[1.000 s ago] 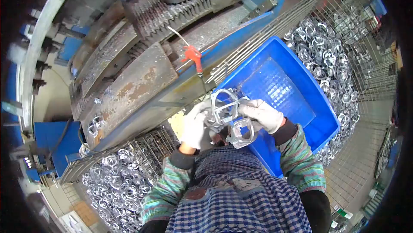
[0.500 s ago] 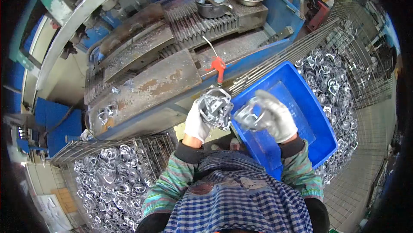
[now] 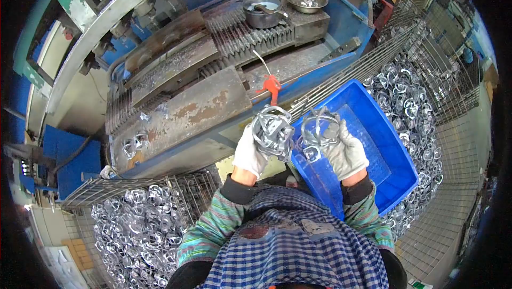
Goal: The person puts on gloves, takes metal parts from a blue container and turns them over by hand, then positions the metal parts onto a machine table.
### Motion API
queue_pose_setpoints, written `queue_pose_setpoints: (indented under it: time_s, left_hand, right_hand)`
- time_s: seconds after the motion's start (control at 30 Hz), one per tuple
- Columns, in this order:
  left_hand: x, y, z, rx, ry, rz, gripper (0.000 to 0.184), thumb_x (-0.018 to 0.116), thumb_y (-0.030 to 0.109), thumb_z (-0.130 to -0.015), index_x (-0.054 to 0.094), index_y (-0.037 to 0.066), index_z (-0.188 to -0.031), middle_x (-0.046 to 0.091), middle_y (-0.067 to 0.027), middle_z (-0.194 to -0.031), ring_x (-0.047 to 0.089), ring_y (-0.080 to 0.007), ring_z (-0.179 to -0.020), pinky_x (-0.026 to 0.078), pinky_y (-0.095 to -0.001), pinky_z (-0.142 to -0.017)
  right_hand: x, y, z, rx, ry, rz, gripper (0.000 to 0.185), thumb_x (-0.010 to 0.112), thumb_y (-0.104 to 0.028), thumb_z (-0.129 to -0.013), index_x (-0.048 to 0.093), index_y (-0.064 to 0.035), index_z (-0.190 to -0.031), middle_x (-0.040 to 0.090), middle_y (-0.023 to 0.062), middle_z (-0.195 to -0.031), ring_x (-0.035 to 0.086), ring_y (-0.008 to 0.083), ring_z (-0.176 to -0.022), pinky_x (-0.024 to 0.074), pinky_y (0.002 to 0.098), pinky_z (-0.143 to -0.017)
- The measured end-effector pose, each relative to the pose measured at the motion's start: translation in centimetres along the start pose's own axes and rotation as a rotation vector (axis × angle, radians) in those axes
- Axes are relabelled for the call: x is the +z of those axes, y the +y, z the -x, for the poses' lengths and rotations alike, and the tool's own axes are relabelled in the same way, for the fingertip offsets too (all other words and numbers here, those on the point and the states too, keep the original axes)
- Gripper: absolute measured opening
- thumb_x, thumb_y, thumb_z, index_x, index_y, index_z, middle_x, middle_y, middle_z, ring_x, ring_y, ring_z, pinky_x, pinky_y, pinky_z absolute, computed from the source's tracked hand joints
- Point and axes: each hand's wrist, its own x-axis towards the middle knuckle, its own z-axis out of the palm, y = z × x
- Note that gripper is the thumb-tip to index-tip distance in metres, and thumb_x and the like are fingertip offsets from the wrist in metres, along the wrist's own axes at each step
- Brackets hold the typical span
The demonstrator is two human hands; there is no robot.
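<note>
My left hand [image 3: 248, 153], in a white glove, is closed around a cluster of silver metal parts [image 3: 274, 130]. To its right, my right hand [image 3: 346, 153], gloved too, grips more open-framed metal parts [image 3: 320, 129] with its palm turned up. Both hands are at the left side of a blue plastic bin [image 3: 408, 179], the right one over it. The two groups of parts hang close to each other; whether they touch is hard to tell.
Wire baskets heaped with metal parts stand at lower left [image 3: 136, 230] and right [image 3: 410, 107]. Ahead is a machine bed [image 3: 197, 107] with a red air gun [image 3: 272, 87], a pot [image 3: 261, 18] and a steel bowl [image 3: 314, 5]. Two parts lie at its left end.
The hands were together at the metal parts, then separated, each with some. My right hand has since turned palm up and slowed. The view has shifted, showing more of the machine.
</note>
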Motion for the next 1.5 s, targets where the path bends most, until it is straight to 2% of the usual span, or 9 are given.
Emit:
queue_pose_setpoints:
  time_s: [0.17,0.57,0.83,0.9,1.03,1.13,1.23,1.3,1.5]
  left_hand:
    - [-0.4,-0.2,0.1,0.151,-0.003,-0.074,0.032,0.043,0.027,-0.088,0.051,0.005,-0.11,0.058,-0.0119,-0.105,0.058,-0.0258,-0.092,0.048,-0.0407,-0.078]
    - [-0.1,-0.3,2.7,0.204,0.077,-0.112,0.032,0.041,0.028,-0.09,0.051,0.006,-0.111,0.057,-0.0086,-0.107,0.057,-0.0223,-0.094,0.047,-0.0383,-0.081]
    - [-0.4,-0.7,3.1,0.176,0.039,-0.044,0.033,0.042,0.029,-0.089,0.05,0.007,-0.112,0.057,-0.009,-0.107,0.056,-0.0226,-0.092,0.047,-0.0376,-0.078]
    - [-0.3,-0.9,3.3,0.217,0.016,-0.087,0.034,0.043,0.03,-0.088,0.05,0.007,-0.113,0.057,-0.0083,-0.106,0.055,-0.0223,-0.089,0.047,-0.0385,-0.077]
    - [0.5,-0.7,4.2,0.194,-0.054,-0.041,0.034,0.042,0.027,-0.089,0.047,0.005,-0.115,0.055,-0.0101,-0.111,0.054,-0.0233,-0.099,0.044,-0.0379,-0.086]
    - [1.1,-0.7,4.6,0.205,0.02,-0.102,0.033,0.048,0.031,-0.085,0.051,0.01,-0.111,0.058,-0.0058,-0.103,0.055,-0.0208,-0.09,0.047,-0.0378,-0.077]
    - [1.3,-0.7,4.8,0.198,0.054,-0.081,0.034,0.049,0.032,-0.085,0.051,0.01,-0.111,0.058,-0.0057,-0.103,0.055,-0.0206,-0.091,0.046,-0.0368,-0.077]
    - [1.2,-0.8,4.7,0.212,0.049,-0.074,0.035,0.047,0.033,-0.086,0.051,0.01,-0.111,0.058,-0.0059,-0.104,0.055,-0.0209,-0.091,0.047,-0.0349,-0.075]
    - [2.3,-1.0,5.0,0.214,0.089,-0.051,0.033,0.042,0.029,-0.088,0.05,0.008,-0.112,0.057,-0.0078,-0.106,0.056,-0.023,-0.094,0.049,-0.0355,-0.075]
  right_hand:
    - [0.7,1.2,-0.5,0.067,-0.056,-0.028,0.027,0.042,-0.021,-0.09,0.048,-0.005,-0.111,0.056,0.0081,-0.099,0.054,0.0254,-0.093,0.0405,0.0496,-0.09]
    - [0.3,2.7,-0.5,0.091,-0.041,-0.033,0.027,0.046,-0.017,-0.089,0.049,-0.0058,-0.113,0.057,0.0073,-0.095,0.056,0.0197,-0.084,0.0435,0.0417,-0.085]
    - [-0.1,2.0,0.3,0.132,-0.213,-0.036,0.031,0.047,-0.019,-0.088,0.046,-0.0016,-0.114,0.056,0.0061,-0.082,0.055,0.0205,-0.08,0.0428,0.0408,-0.087]
    - [-0.6,2.0,0.3,0.091,-0.251,0.023,0.034,0.048,-0.017,-0.088,0.044,-0.0001,-0.117,0.057,0.0079,-0.1,0.055,0.0158,-0.077,0.0464,0.0352,-0.081]
    - [-0.1,1.6,0.9,0.032,-0.295,0.083,0.036,0.049,-0.016,-0.087,0.043,0.001,-0.119,0.057,0.0086,-0.105,0.056,0.0157,-0.076,0.0467,0.0338,-0.08]
    - [0.3,1.4,1.3,0.021,-0.271,0.127,0.037,0.049,-0.016,-0.087,0.043,0.0009,-0.12,0.056,0.009,-0.106,0.056,0.0162,-0.076,0.0467,0.0331,-0.08]
    - [0.1,1.3,1.3,0.052,-0.247,0.099,0.038,0.049,-0.015,-0.087,0.042,0.0008,-0.121,0.057,0.0086,-0.104,0.057,0.0169,-0.076,0.0461,0.0356,-0.082]
    - [0.5,1.4,1.3,0.081,-0.126,0.116,0.039,0.05,-0.019,-0.087,0.042,0.0022,-0.119,0.057,0.0052,-0.084,0.053,0.0149,-0.073,0.0472,0.0372,-0.081]
    - [-0.3,1.2,1.2,0.091,-0.232,-0.013,0.035,0.045,-0.02,-0.089,0.044,0.0032,-0.116,0.057,0.0053,-0.078,0.053,0.0143,-0.071,0.0454,0.0378,-0.084]
